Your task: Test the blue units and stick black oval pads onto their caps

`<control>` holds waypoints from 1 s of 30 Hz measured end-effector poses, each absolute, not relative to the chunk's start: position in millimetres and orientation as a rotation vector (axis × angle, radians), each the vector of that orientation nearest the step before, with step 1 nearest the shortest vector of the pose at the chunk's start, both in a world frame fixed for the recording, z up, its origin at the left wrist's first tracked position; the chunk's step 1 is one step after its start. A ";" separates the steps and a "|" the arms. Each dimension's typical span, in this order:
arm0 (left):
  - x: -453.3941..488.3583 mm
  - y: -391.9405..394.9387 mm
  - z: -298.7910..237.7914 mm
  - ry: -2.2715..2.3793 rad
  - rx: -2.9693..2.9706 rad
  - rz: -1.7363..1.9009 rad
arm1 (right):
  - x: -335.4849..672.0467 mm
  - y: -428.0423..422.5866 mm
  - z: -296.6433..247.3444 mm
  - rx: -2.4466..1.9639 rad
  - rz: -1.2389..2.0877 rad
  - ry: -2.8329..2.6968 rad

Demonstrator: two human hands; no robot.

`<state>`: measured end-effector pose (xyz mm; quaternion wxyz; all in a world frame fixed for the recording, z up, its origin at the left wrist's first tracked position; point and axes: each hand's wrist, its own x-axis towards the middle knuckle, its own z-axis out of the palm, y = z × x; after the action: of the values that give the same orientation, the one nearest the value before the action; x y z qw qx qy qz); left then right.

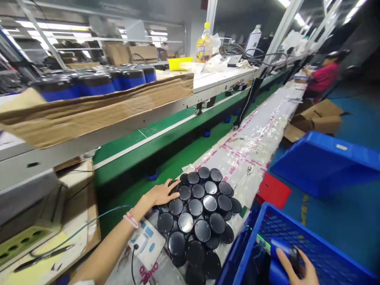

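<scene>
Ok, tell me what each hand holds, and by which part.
Right hand: a blue case, gripped near its black end. Left hand touches black discs; a grip can't be told.

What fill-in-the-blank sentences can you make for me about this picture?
1. The left hand touches a pile of round discs coloured ____.
2. The hand holding the blue-and-black object is the person's ____ one.
3. The crate with mesh sides is coloured ____.
4. The see-through bottle has a cap coloured ____.

Missing words: black; right; blue; yellow.
</scene>
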<state>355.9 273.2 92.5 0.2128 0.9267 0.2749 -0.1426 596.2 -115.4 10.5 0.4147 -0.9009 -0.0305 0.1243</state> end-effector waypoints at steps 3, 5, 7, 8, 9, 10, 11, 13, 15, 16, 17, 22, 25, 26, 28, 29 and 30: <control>358.2 281.2 89.2 0.766 2.567 -0.377 | 618.3 -72.1 31.9 -2.384 0.210 -0.351; 362.5 285.8 89.3 0.810 2.570 -0.323 | 641.5 -35.8 39.9 -2.424 0.200 -0.617; 366.7 285.9 92.4 0.867 2.579 -0.227 | 668.0 2.8 40.5 -2.421 0.201 -0.762; 367.4 283.6 95.0 0.892 2.582 -0.171 | 680.8 21.5 38.0 -2.425 0.218 -0.823; 366.4 279.6 98.3 0.914 2.581 -0.115 | 692.4 39.2 34.0 -2.429 0.246 -0.881; 363.3 274.2 101.9 0.936 2.577 -0.065 | 702.1 55.4 29.0 -2.429 0.286 -0.939; 358.2 267.7 105.6 0.958 2.572 -0.027 | 709.7 70.0 23.4 -2.427 0.326 -0.987; 343.1 252.5 112.1 1.013 2.542 0.051 | 718.5 93.8 12.8 -2.402 0.409 -1.071; 326.5 236.6 117.1 1.066 2.495 0.140 | 721.1 109.9 5.8 -2.361 0.478 -1.122; 320.1 228.9 119.3 1.085 2.474 0.184 | 721.6 114.7 4.2 -2.339 0.499 -1.131; 316.3 221.4 121.4 1.096 2.459 0.225 | 722.3 116.9 3.8 -2.318 0.506 -1.125; 356.0 178.2 130.3 0.923 2.513 0.355 | 727.2 65.3 2.2 -2.276 0.335 -0.881; 422.2 128.4 129.7 0.645 2.500 0.351 | 713.1 -27.8 -21.2 -2.328 0.180 -0.596; 446.5 105.4 127.4 0.538 2.489 0.294 | 703.2 -66.7 -34.0 -2.356 0.151 -0.492; 492.0 51.9 117.8 0.311 2.472 0.081 | 677.7 -150.7 -64.4 -2.417 0.153 -0.298; 511.7 23.0 109.6 0.183 2.468 -0.071 | 663.8 -194.0 -80.5 -2.446 0.185 -0.212; 529.1 -6.2 98.5 0.053 2.465 -0.234 | 650.2 -237.1 -96.5 -2.476 0.232 -0.134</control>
<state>529.1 -6.2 98.5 0.3266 0.9407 0.0202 -0.0892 650.2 -237.1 -96.5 0.3197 -0.9420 -0.0510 0.0881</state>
